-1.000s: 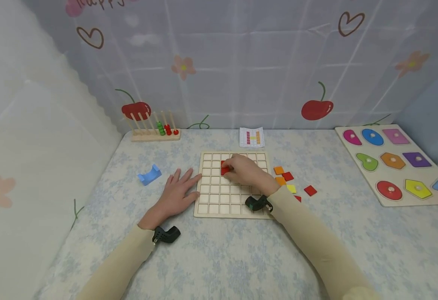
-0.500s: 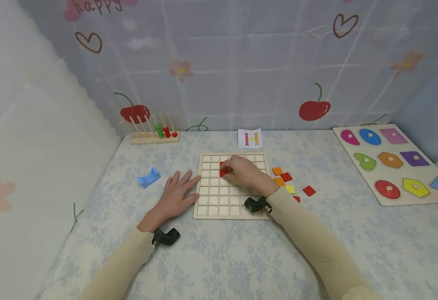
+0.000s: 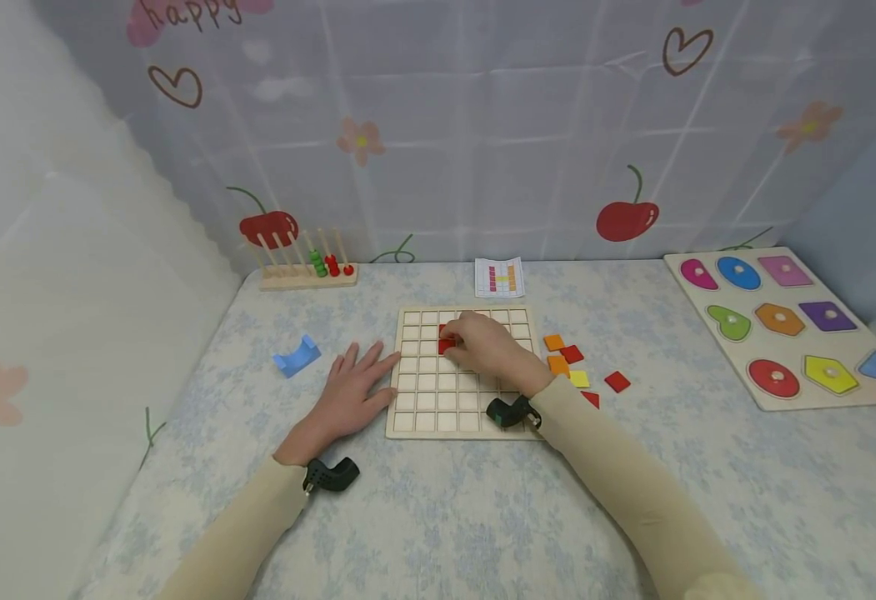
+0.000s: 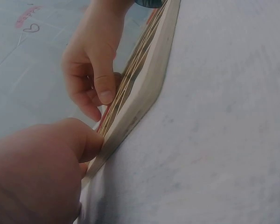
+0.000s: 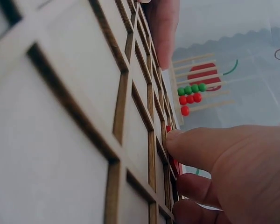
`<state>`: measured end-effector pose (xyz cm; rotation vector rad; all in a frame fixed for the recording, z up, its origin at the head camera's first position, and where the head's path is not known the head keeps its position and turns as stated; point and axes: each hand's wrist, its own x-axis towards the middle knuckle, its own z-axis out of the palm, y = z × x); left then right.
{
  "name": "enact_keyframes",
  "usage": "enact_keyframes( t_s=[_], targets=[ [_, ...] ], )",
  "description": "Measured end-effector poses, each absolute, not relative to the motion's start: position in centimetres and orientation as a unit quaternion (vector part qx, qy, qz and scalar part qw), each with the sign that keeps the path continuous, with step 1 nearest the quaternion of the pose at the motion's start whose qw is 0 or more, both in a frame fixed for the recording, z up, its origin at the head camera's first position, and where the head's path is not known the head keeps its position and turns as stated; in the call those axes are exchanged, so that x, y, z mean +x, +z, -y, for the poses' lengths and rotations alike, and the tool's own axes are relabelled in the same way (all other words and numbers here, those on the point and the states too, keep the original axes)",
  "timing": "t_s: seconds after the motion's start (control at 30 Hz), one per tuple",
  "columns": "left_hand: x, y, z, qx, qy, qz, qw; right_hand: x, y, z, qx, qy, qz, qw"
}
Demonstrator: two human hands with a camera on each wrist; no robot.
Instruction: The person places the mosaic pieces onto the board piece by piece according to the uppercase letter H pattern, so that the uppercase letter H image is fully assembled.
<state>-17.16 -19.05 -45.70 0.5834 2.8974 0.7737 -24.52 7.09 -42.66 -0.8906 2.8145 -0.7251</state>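
A wooden grid board (image 3: 438, 400) lies on the table in the head view. Over its upper middle is my right hand (image 3: 486, 342), thumb and fingers curled at a red square tile (image 3: 447, 344) set among the cells. Another red tile (image 3: 443, 330) shows just behind it, partly covered by the fingers. In the right wrist view the thumb (image 5: 196, 147) touches the red at the grid. My left hand (image 3: 351, 392) rests with spread, straight fingers at the board's left edge; the left wrist view shows its thumb against the wooden rim (image 4: 140, 107).
Loose orange, red and yellow tiles, such as a red tile (image 3: 618, 382), lie right of the board. Behind it is a pattern card (image 3: 500, 277). A blue curved piece (image 3: 297, 357), a bead rack (image 3: 308, 275) and a shape puzzle (image 3: 783, 333) stand around.
The head view has shifted slightly. Both hands stay in nearly the same place against the board, the right still at the red tile.
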Motion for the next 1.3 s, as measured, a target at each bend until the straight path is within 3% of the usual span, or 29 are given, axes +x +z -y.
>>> enact_keyframes(
  t_s=[0.8,1.3],
  targets=[
    [-17.3,-45.9,18.7,0.19,0.25,-0.948,0.05,-24.8,-42.0,-8.3,-0.285,-0.239,-0.924,0.085],
    [-17.3,-46.1,19.1,0.185,0.252,-0.949,0.05,-24.7,-40.6,-14.1,-0.232,-0.238,-0.938,0.096]
  ],
)
